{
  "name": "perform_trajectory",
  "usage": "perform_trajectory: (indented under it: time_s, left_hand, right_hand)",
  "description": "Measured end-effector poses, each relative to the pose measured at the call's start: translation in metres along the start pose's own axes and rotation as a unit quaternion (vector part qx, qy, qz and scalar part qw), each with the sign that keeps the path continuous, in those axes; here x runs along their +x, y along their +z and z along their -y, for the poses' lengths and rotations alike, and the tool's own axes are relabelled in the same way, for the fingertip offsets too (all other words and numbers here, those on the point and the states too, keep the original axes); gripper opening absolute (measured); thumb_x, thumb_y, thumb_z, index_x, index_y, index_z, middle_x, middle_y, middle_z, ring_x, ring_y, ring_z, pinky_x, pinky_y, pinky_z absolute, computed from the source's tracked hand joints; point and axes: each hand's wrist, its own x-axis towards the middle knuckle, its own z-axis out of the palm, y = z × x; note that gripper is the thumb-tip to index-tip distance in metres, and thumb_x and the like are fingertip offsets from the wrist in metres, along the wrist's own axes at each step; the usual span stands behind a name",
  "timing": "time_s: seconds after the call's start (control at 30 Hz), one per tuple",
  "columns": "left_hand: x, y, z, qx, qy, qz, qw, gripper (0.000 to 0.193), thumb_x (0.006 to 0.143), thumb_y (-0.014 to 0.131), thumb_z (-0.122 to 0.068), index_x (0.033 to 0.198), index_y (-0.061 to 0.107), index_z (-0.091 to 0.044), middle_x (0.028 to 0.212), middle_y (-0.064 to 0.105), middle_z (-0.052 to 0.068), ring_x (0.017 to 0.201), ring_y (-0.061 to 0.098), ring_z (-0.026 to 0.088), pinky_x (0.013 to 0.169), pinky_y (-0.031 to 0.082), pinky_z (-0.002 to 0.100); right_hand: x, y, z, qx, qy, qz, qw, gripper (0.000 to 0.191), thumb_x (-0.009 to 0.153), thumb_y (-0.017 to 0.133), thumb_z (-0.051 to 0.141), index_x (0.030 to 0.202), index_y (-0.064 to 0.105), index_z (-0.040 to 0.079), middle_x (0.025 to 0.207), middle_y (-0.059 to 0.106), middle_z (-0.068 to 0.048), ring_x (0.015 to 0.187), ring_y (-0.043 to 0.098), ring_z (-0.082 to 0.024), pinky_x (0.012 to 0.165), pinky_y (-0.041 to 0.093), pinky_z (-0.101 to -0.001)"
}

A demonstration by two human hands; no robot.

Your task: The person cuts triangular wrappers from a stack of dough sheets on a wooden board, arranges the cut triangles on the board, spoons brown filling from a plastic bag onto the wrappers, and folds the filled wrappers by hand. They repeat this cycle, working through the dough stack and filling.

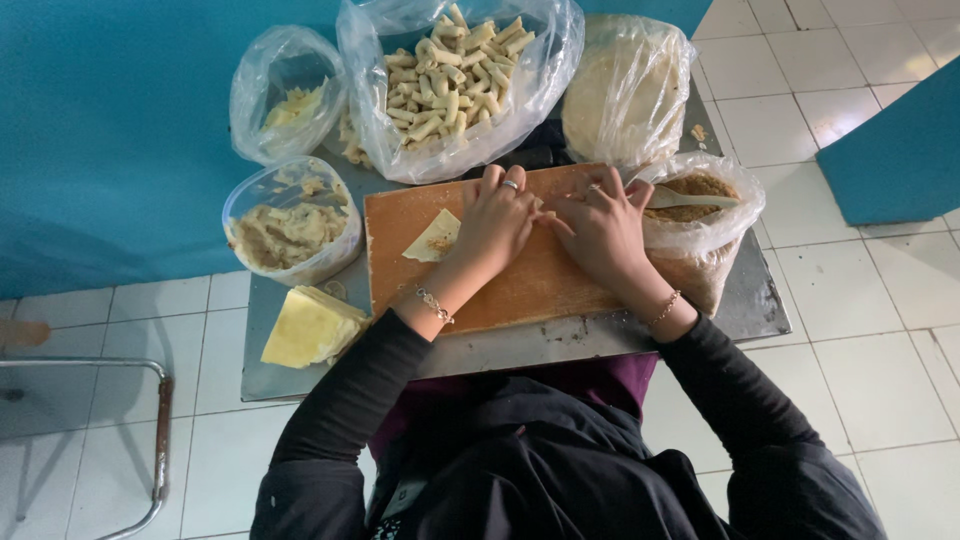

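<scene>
Both hands are pressed side by side on the wooden board (520, 270). The left hand (495, 222) is curled, its grip closed over the edge of a thin wrapper (436, 238), a pale sheet with a little filling on it that lies flat on the board to the hand's left. The right hand (603, 228) is curled down beside it; what its grip holds cannot be told, since the fingers hide it.

A tear in the thin wrapper could be caused by too hard a pull, and filling could be squeezed out at an open end if the sheet is rolled unevenly.

Just beside the right hand a bag of brown filling (700, 215) stands open with a spoon (690, 199) laid across it; it could be tipped by a careless elbow. Behind the board, a large bag of finished rolls (455, 75) could be nudged. At the counter (760, 300) edge, a yellow stack of sheets (310, 328) overhangs slightly and could be knocked to the tiled floor (850, 380).
</scene>
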Motion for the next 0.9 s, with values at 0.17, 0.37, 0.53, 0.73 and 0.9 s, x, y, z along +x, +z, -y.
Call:
perform_trajectory:
  time_s: [0.17,0.37,0.53,0.73,0.9]
  left_hand:
    - [0.003,-0.002,0.0,-0.007,-0.014,0.005,1.0,0.004,0.087,0.071,-0.01,0.086,0.073,-0.007,0.114,0.059,0.006,0.113,0.051,0.027,0.094,0.035,0.046]
    - [-0.001,-0.005,-0.004,0.049,-0.034,0.061,0.996,0.007,0.084,0.072,-0.01,0.079,0.076,-0.007,0.129,0.062,0.005,0.126,0.05,0.027,0.103,0.033,0.055]
    - [-0.002,-0.002,-0.005,0.052,-0.018,0.017,0.998,0.018,0.092,0.07,-0.011,0.107,0.079,-0.01,0.139,0.059,0.007,0.13,0.045,0.031,0.102,0.033,0.061]
    - [0.001,-0.003,-0.004,0.09,-0.026,0.07,0.993,0.035,0.081,0.067,-0.012,0.115,0.076,-0.011,0.148,0.054,0.01,0.134,0.042,0.033,0.1,0.03,0.066]
    - [-0.001,-0.008,-0.007,0.159,-0.012,0.026,0.987,0.022,0.088,0.067,-0.01,0.108,0.077,-0.008,0.145,0.058,0.009,0.134,0.048,0.03,0.107,0.034,0.06]
  right_hand:
    - [0.002,0.012,-0.004,-0.031,-0.012,0.007,0.999,0.018,0.09,0.077,0.033,0.102,0.079,0.02,0.108,0.068,0.001,0.124,0.05,-0.025,0.098,0.029,-0.0561]
    - [0.004,0.013,0.0,-0.048,-0.021,0.015,0.999,0.013,0.089,0.071,0.022,0.1,0.077,0.02,0.118,0.07,0.004,0.13,0.048,-0.022,0.1,0.028,-0.0567]
    - [0.003,0.004,0.006,-0.022,-0.017,0.005,1.0,0.017,0.093,0.064,0.019,0.103,0.078,0.02,0.118,0.068,0.002,0.129,0.047,-0.025,0.096,0.027,-0.0611]
    - [0.001,0.01,0.011,-0.08,-0.019,0.025,0.996,0.025,0.093,0.06,0.017,0.11,0.078,0.018,0.118,0.068,-0.006,0.128,0.047,-0.027,0.096,0.026,-0.0626]
    - [0.008,0.017,0.007,-0.078,-0.014,0.066,0.995,0.029,0.094,0.057,0.015,0.117,0.076,0.015,0.122,0.066,-0.005,0.129,0.046,-0.028,0.101,0.026,-0.0621]
